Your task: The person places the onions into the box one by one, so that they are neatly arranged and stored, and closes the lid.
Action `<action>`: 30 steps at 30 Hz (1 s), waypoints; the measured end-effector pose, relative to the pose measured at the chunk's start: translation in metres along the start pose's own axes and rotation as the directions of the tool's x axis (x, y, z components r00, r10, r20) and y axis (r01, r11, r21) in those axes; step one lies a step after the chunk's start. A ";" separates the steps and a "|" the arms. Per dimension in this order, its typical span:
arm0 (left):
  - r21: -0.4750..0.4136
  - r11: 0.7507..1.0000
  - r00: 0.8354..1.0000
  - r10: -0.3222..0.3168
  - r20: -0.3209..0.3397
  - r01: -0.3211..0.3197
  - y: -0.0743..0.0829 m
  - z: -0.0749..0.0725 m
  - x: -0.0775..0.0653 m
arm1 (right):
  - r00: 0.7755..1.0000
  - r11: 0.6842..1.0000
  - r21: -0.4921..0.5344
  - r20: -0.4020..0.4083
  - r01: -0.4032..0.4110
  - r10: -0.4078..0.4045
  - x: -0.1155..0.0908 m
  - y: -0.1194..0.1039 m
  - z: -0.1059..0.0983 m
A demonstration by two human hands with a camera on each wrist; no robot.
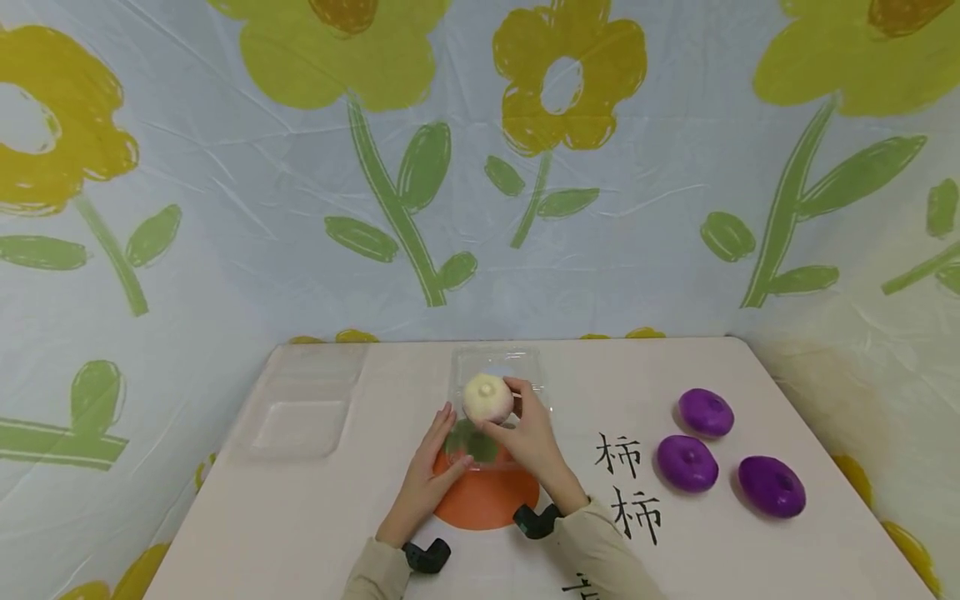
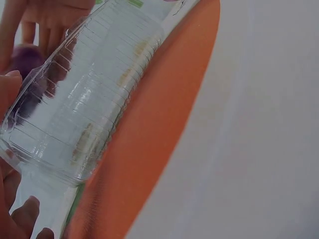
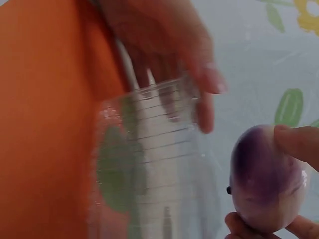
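Observation:
In the head view my right hand [image 1: 531,433] pinches a round, turnip-like vegetable [image 1: 487,399], pale with a small nub on top. The right wrist view shows purple on the side of the vegetable [image 3: 266,174], which sits between thumb and fingers. The vegetable is over a clear plastic box [image 1: 457,367], and beneath the box's near part a green and orange print shows through. My left hand [image 1: 431,471] rests at the box's near left corner, fingers stretched along its side and thumb at the near edge. Ridged box walls [image 2: 99,74] fill much of the left wrist view.
Three purple, flattened round vegetables lie at the right, one of them nearest the table's right edge [image 1: 772,487]. Another clear plastic container [image 1: 300,427] is at the left. An orange round print [image 1: 487,504] and black characters [image 1: 636,515] mark the table; a flowered cloth [image 1: 637,267] hangs behind.

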State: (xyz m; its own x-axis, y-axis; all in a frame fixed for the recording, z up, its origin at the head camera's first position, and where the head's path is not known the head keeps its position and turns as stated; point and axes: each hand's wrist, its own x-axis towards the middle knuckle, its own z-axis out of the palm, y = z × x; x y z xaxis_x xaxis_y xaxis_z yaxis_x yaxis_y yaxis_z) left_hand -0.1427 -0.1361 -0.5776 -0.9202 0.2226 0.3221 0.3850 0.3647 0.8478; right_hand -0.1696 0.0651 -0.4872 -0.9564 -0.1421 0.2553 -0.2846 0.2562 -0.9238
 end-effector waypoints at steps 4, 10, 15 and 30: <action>-0.021 1.000 1.000 -0.006 -0.011 0.005 0.001 0.001 0.000 | 0.999 0.995 -0.098 0.023 -0.027 0.030 -0.001 0.009 0.006; -0.058 0.998 1.000 -0.010 -0.011 0.009 0.025 -0.004 0.002 | 0.997 0.963 -0.263 0.037 -0.059 0.071 0.000 0.015 0.011; -0.081 0.997 1.000 -0.016 -0.004 0.015 0.045 -0.009 0.000 | 0.987 0.930 -0.357 0.104 -0.081 0.125 0.004 0.020 0.015; -0.091 0.996 1.000 -0.015 -0.017 0.013 0.045 -0.011 0.000 | 0.976 0.878 -0.472 0.146 -0.073 0.159 0.005 0.021 0.014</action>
State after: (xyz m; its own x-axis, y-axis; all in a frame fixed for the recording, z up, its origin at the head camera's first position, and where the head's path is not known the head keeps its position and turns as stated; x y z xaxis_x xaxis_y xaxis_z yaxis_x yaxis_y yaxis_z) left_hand -0.1261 -0.1294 -0.5347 -0.9269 0.2015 0.3168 0.3648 0.2840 0.8867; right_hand -0.1794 0.0559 -0.5090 -0.9695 -0.2378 0.0602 -0.2116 0.6869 -0.6953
